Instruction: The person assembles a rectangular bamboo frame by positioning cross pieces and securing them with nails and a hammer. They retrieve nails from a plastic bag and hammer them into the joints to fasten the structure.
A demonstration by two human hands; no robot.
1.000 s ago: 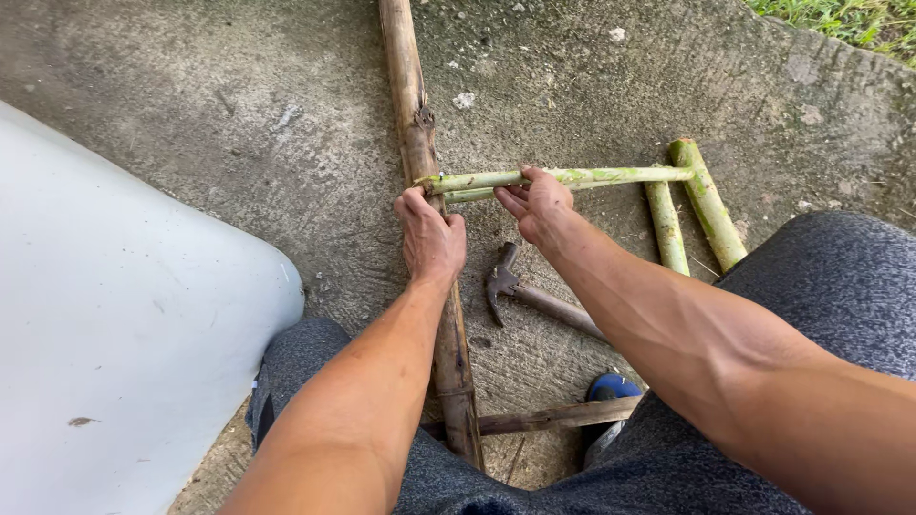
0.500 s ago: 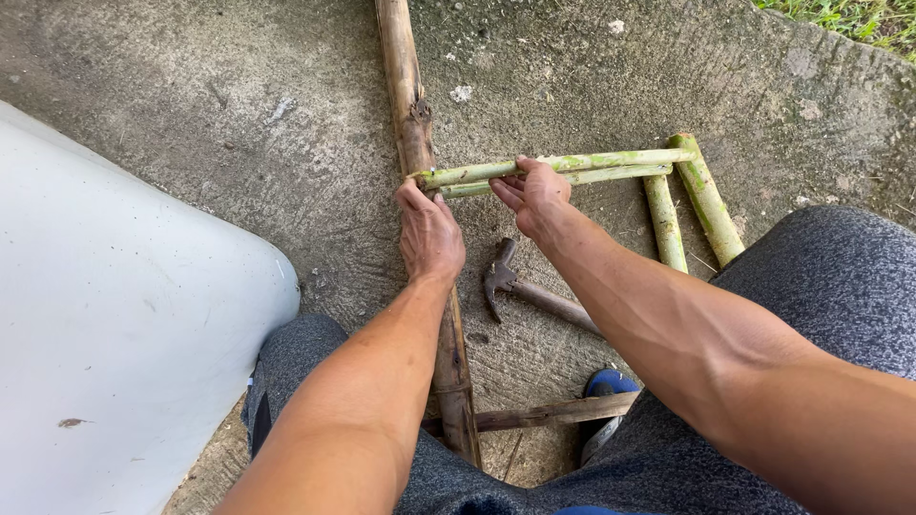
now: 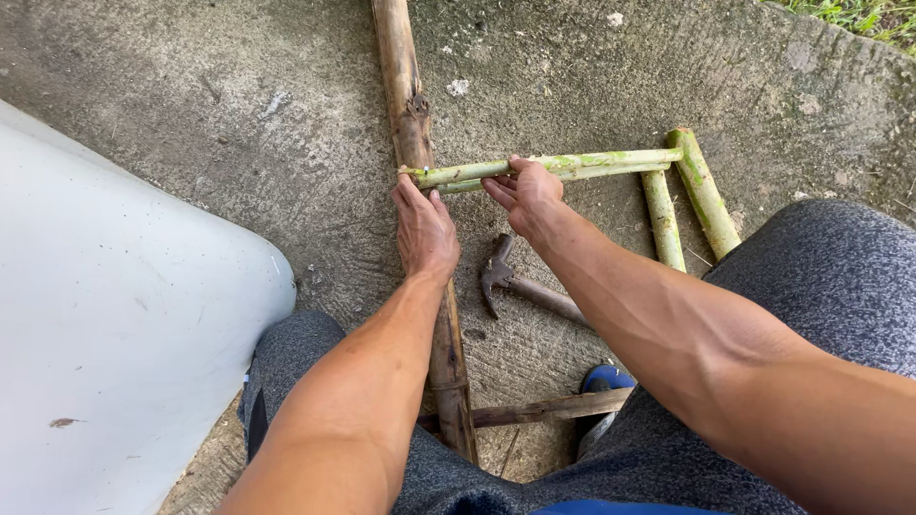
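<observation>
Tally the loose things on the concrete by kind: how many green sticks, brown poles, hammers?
Green sticks: 4, two held crosswise, two lying at right
Brown poles: 2, a long one and a short one
Hammers: 1
Total: 7

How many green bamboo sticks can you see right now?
4: two thin green bamboo sticks lying crosswise under the right hand, two thicker green bamboo sticks running toward the knee. More may be hidden.

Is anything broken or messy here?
Nothing looks broken. The hammer just lies loose on the concrete between the person's arms, and the green sticks sit a bit crooked across the brown pole.
</observation>
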